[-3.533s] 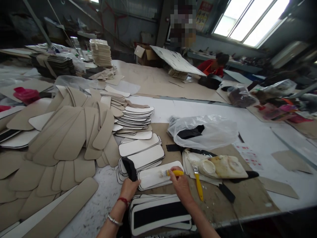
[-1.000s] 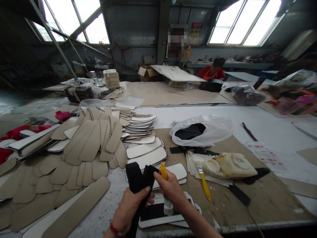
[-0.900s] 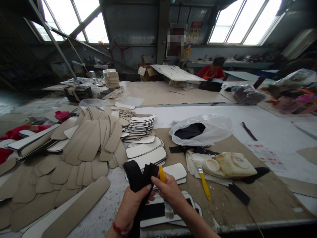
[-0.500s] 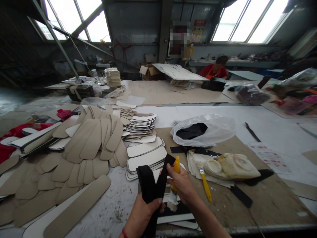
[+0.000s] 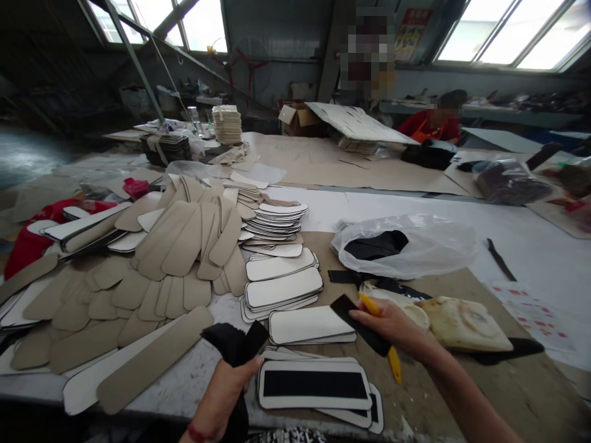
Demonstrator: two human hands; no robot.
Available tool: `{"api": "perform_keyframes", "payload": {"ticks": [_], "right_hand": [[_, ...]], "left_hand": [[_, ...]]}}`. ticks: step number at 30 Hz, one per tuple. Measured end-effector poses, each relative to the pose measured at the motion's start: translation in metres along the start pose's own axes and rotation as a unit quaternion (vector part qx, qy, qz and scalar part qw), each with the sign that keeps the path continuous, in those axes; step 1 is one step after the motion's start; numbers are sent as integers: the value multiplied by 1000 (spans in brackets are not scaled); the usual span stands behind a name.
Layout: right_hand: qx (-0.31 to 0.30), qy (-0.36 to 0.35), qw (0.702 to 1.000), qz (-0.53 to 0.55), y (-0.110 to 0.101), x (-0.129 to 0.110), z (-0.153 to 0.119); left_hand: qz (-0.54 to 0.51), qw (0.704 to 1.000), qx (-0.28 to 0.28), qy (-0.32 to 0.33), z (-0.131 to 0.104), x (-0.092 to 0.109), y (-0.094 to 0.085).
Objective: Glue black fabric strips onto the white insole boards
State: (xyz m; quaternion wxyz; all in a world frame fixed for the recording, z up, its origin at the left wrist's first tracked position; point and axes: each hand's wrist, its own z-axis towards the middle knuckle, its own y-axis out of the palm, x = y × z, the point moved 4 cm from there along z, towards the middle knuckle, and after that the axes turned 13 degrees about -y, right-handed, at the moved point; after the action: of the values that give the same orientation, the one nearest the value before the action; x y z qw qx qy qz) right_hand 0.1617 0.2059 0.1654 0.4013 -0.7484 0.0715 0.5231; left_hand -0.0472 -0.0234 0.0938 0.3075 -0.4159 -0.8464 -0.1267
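Note:
My left hand (image 5: 217, 394), with a red band at the wrist, is closed round a folded bundle of black strips (image 5: 231, 341) near the table's front edge. My right hand (image 5: 392, 323) grips a single flat black strip (image 5: 360, 326) together with a yellow-handled brush (image 5: 369, 304); the brush's bristles are hidden. Between the hands lies a white rounded panel (image 5: 316, 363) with a black strip (image 5: 314, 383) along its middle, on top of similar panels. Just beyond are stacked white panels (image 5: 309, 323). A second yellow brush (image 5: 394, 366) lies partly hidden behind the held strip.
Many loose beige panels (image 5: 175, 240) cover the left side. A clear plastic bag (image 5: 434, 246) with black pieces sits beyond my right hand, near a stained plastic container (image 5: 468, 323). Brown board (image 5: 434, 400) covers the table at right. Another person (image 5: 434, 123) in red is across the room.
My hands have moved apart, the right one carrying a black strip and the brush rightward, the left one going left with the bundle. The panel with the black strip is now uncovered. The view has shifted.

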Motion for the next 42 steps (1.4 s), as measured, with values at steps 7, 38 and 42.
{"api": "perform_keyframes", "payload": {"ticks": [7, 38, 42], "right_hand": [[-235, -76, 944, -219, 103, 12, 46], [-349, -86, 869, -340, 157, 19, 96], [-344, -91, 867, -349, 161, 20, 97]], "left_hand": [[57, 993, 93, -53, 64, 1, 9], [71, 990, 84, -94, 105, -1, 28], [80, 989, 83, -94, 105, 0, 28]]}}
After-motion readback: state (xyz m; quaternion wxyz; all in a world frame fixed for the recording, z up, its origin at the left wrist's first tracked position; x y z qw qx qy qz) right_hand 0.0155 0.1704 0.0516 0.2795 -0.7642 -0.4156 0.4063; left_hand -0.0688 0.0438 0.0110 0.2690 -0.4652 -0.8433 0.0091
